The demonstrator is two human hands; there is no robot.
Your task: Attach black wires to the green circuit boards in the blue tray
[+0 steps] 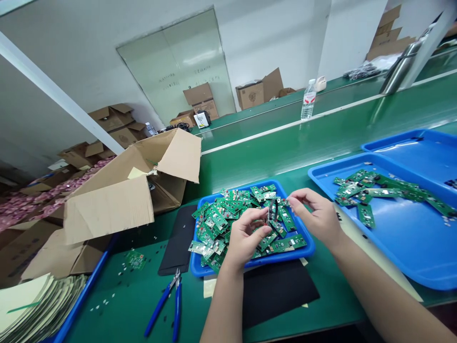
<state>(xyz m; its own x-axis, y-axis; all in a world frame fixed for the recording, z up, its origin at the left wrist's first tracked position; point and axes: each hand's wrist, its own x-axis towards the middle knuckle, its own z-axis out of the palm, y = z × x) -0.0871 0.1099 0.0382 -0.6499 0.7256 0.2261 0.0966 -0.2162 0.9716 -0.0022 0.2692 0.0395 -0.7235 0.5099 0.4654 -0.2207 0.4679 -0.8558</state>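
Observation:
A blue tray (310, 242) in front of me is heaped with green circuit boards (217, 216). Over its right half, my left hand (246, 238) pinches a circuit board (269, 215) held on edge, with a dark strip-like part beside it. My right hand (317, 216) is at the tray's right rim, thumb and fingertips pressed together. A small red and white bit shows at those fingertips, too small to name. Blue-handled cutters (166, 305) lie with their jaws apart on the green table, left of my left forearm.
At right, a larger blue tray (400, 247) holds several circuit boards (366, 215); another blue tray (424, 152) is behind it. An open cardboard box (110, 212) stands at left, near stacked paper sheets (39, 305). Black sheets (282, 290) lie under the near tray. A water bottle (308, 100) stands farther back.

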